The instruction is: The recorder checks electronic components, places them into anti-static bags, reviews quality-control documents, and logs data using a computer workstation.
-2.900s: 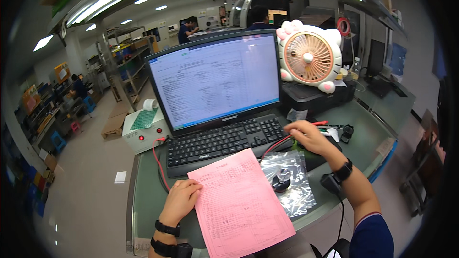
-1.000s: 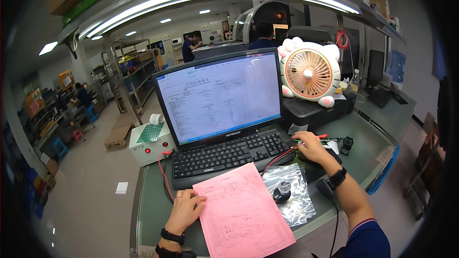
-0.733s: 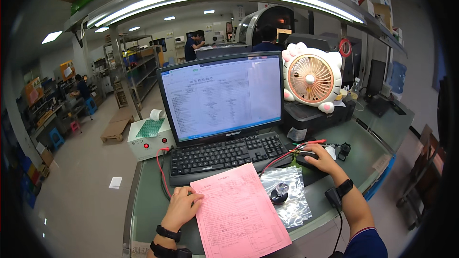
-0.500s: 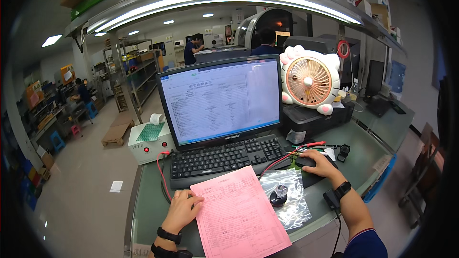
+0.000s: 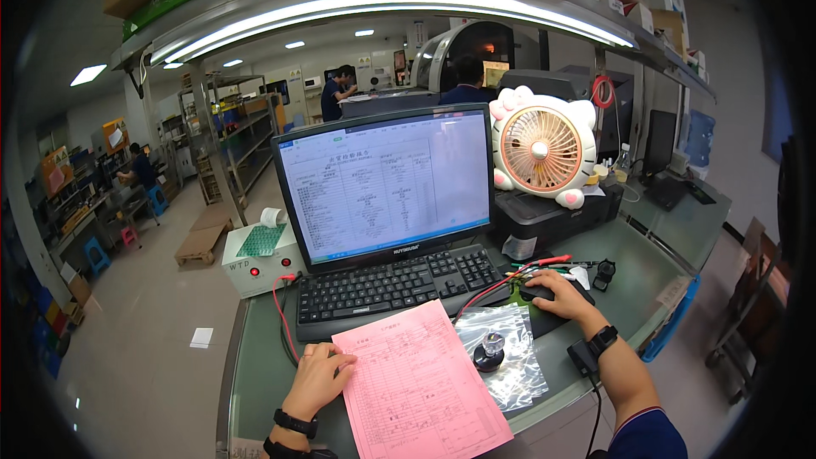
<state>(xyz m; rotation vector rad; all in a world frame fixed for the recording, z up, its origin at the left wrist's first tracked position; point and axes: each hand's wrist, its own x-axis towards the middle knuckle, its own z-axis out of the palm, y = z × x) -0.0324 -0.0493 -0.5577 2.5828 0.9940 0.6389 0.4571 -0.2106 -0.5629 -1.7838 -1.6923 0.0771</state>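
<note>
- A green-topped workbench (image 5: 637, 276) is seen from above, with a laptop (image 5: 387, 229) opened at its middle and a table of text shown on the screen.
- The left hand (image 5: 319, 378) is laid flat, fingers loosely spread, on the left edge of a pink printed form (image 5: 421, 387), which lies on the bench just in front of the laptop keyboard.
- The right hand (image 5: 565, 297) is cupped over a black mouse (image 5: 537, 292), palm down, to the right of the keyboard; a black watch is worn on that wrist.
- A clear plastic bag (image 5: 510, 357) lies between the form and the right forearm, with a small black knob (image 5: 489, 353) resting on it.
- Red leads (image 5: 285, 323) are run from a white box (image 5: 259, 255) at the laptop's left, across the bench.
- A pink and white desk fan (image 5: 544, 149) stands on a black printer (image 5: 552, 217) behind the right hand.
- People are seen working at distant benches in the background.
</note>
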